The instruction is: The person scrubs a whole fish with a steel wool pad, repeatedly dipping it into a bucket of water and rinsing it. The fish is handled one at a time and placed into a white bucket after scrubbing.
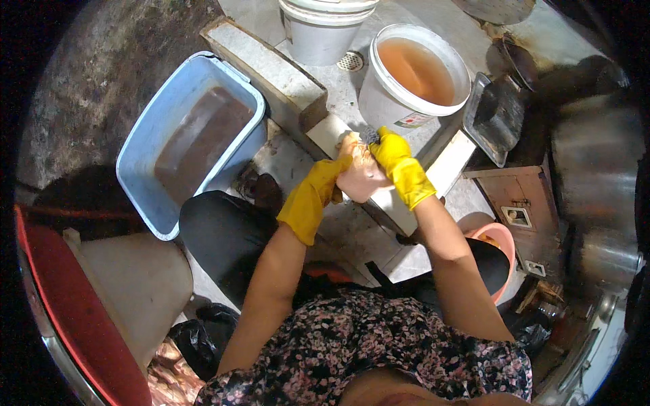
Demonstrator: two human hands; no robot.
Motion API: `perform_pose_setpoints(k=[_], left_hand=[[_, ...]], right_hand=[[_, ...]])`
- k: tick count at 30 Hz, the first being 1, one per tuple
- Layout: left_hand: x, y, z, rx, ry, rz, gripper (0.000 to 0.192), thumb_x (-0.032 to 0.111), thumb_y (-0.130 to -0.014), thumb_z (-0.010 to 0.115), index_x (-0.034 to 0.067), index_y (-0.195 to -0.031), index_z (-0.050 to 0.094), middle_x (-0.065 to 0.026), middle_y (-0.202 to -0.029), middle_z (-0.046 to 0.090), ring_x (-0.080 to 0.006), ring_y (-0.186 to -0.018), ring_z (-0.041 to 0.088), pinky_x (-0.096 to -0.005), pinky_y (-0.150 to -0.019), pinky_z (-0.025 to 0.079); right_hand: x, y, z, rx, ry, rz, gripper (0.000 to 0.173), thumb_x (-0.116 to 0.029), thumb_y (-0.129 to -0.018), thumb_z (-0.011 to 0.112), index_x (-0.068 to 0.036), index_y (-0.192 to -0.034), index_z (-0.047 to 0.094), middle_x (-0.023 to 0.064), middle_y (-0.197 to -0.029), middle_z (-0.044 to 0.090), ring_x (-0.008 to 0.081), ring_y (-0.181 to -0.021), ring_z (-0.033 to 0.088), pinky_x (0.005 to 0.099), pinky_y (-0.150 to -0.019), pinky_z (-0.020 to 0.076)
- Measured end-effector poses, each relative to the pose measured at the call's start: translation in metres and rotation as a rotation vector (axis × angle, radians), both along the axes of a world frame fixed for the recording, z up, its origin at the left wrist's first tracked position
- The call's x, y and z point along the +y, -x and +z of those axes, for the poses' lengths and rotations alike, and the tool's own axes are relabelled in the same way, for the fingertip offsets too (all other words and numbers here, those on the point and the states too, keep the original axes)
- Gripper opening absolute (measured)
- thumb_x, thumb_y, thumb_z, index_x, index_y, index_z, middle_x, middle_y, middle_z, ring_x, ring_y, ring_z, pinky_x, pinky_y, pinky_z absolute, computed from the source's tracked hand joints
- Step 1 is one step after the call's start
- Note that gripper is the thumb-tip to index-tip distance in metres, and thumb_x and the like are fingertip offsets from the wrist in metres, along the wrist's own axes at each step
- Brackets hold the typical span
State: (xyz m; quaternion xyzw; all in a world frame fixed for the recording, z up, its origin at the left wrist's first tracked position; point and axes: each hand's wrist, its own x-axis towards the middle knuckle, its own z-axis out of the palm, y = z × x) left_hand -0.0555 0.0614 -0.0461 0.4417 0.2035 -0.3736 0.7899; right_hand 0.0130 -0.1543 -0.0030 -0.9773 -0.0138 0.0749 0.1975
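Observation:
Both my hands wear yellow rubber gloves. My left hand [321, 185] grips the left side of a pale pink piece of raw meat [359, 177] with skin on it, held over a narrow white-topped ledge [406, 210]. At the upper right of the piece, my right hand [397, 160] is closed on a small dark mesh-like scrubber [371, 135], pressed close to the meat. The scrubber is mostly hidden by the glove. Just beyond my hands stands a white plastic bucket [381, 104] of cloudy orange-brown liquid.
A blue plastic tub [134, 137] with murky brown water stands at the left. White buckets [325, 43] and a floor drain [350, 61] are at the top. A pink basin [502, 238] is by my right knee, near a wooden cabinet [513, 198]. More raw meat [171, 373] lies at lower left.

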Motion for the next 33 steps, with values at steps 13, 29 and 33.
perform_pose_setpoints(k=[13, 29, 33], left_hand=[[-0.035, -0.021, 0.035, -0.609, -0.857, -0.075, 0.052, 0.050, -0.098, 0.058, 0.008, -0.129, 0.056, -0.0267, -0.133, 0.062, -0.0462, -0.124, 0.059, -0.0490, -0.103, 0.048], [-0.024, -0.023, 0.058, -0.549, -0.665, -0.078, 0.048, 0.050, -0.106, 0.046, 0.007, -0.127, 0.057, -0.0271, -0.127, 0.064, -0.0466, -0.120, 0.061, -0.0479, -0.100, 0.048], [-0.023, -0.034, 0.020, -0.653, -0.676, -0.069, 0.048, 0.049, -0.107, 0.045, 0.006, -0.126, 0.057, -0.0297, -0.126, 0.063, -0.0489, -0.121, 0.058, -0.0485, -0.100, 0.048]], right_hand=[[0.000, -0.003, -0.001, -0.013, -0.268, -0.056, 0.039, -0.016, -0.087, 0.075, -0.001, -0.122, 0.066, 0.0238, -0.103, 0.073, 0.0369, -0.093, 0.071, 0.0413, -0.083, 0.0553], [0.004, -0.021, -0.053, -0.191, -0.011, 0.111, 0.024, -0.019, -0.088, 0.068, -0.003, -0.107, 0.067, 0.0277, -0.104, 0.070, 0.0492, -0.101, 0.064, 0.0510, -0.086, 0.0526], [-0.003, -0.022, -0.034, 0.038, -0.516, -0.230, 0.035, -0.017, -0.091, 0.074, 0.000, -0.121, 0.064, 0.0195, -0.100, 0.072, 0.0318, -0.085, 0.068, 0.0405, -0.077, 0.0530]])
